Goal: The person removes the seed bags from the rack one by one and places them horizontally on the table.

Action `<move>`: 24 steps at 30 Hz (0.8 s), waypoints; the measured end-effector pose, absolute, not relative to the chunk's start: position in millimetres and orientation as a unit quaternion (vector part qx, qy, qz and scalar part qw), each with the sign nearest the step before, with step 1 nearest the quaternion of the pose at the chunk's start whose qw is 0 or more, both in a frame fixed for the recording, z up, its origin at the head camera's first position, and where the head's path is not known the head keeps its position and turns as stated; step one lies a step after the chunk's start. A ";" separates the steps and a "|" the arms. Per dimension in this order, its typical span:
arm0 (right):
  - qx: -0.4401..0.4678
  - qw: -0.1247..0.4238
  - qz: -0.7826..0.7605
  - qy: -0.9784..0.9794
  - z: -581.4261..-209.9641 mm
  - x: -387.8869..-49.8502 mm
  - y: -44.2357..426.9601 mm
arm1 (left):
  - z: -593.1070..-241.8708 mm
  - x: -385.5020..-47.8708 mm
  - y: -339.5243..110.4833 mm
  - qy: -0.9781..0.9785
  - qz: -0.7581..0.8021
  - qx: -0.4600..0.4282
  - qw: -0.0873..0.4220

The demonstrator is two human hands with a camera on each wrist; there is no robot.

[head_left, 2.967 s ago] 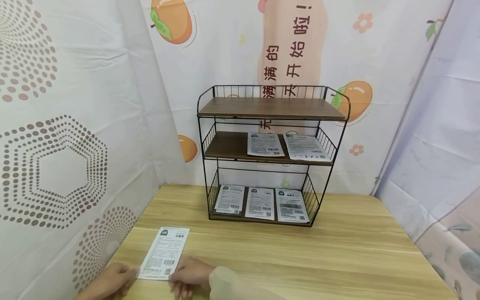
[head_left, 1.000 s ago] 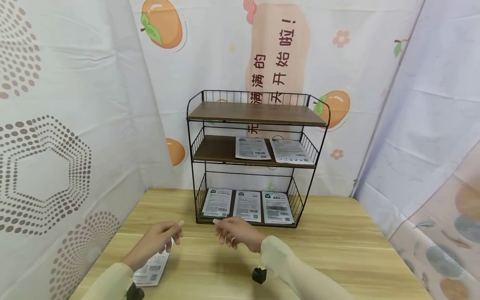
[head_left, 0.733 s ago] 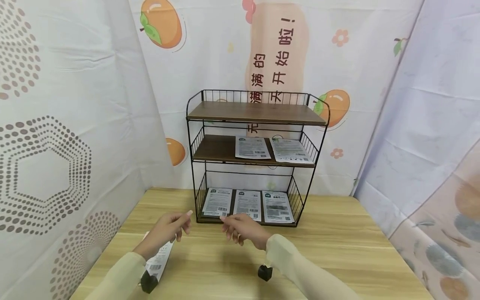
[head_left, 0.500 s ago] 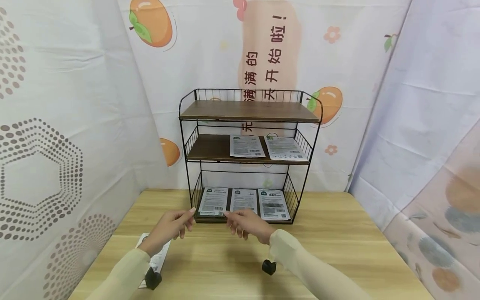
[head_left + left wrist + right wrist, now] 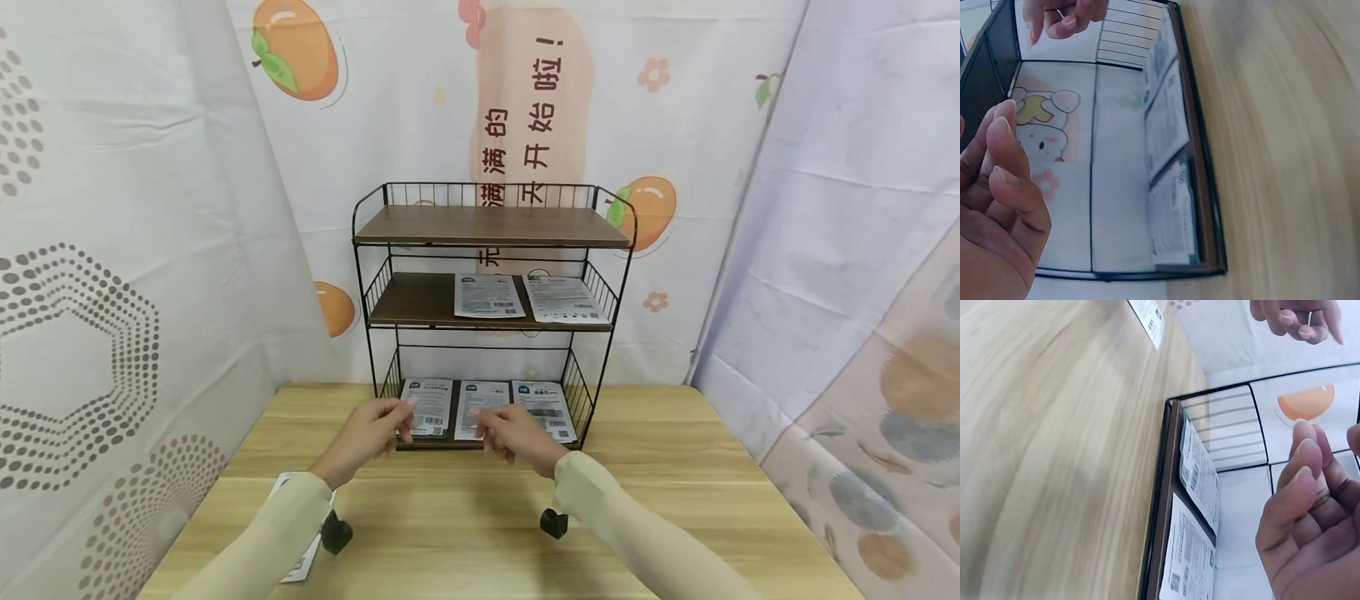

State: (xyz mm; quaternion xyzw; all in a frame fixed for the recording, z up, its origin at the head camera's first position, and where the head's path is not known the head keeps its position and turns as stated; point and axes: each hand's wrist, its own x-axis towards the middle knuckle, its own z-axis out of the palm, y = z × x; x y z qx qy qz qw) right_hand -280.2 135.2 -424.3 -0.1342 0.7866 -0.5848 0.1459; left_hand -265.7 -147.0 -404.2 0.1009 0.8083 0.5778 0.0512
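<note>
My left hand [image 5: 375,429] hovers in front of the bottom tier of a rack, fingers loosely bent around nothing. To its right, my right hand [image 5: 521,433] is held at similar height, also without anything in it. Behind them, on the bottom tier, lie a left packet [image 5: 431,404], a middle packet [image 5: 483,396] and a right packet [image 5: 543,404], all flat, white and printed. Two more, a left packet [image 5: 489,297] and a right packet [image 5: 566,300], lie on the middle tier. Partly hidden under my left sleeve, a single packet [image 5: 302,567] lies on the table.
The three-tier rack [image 5: 491,223] has a black wire frame and brown boards, and stands at the back of the wooden table [image 5: 652,500]. Patterned cloth [image 5: 420,108] hangs behind and at both sides. A small black block [image 5: 553,523] hangs below the right wrist, another [image 5: 335,532] below the left.
Both hands have left the lone packet at the lower left and come up and forward to the rack, holding nothing. The packets have kept their places; the head view has shifted slightly.
</note>
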 end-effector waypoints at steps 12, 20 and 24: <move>-0.089 0.117 -0.620 0.771 -406.4 -296.9 154.0 | -382.9 -286.4 -114.7 0.798 0.587 0.131 0.031; -0.080 0.104 -0.635 0.761 -398.3 -302.7 161.9 | -372.1 -295.3 -101.3 0.778 0.612 0.140 0.023; -0.092 0.082 -0.646 0.754 -385.2 -306.2 164.9 | -363.6 -301.9 -96.7 0.763 0.629 0.145 0.012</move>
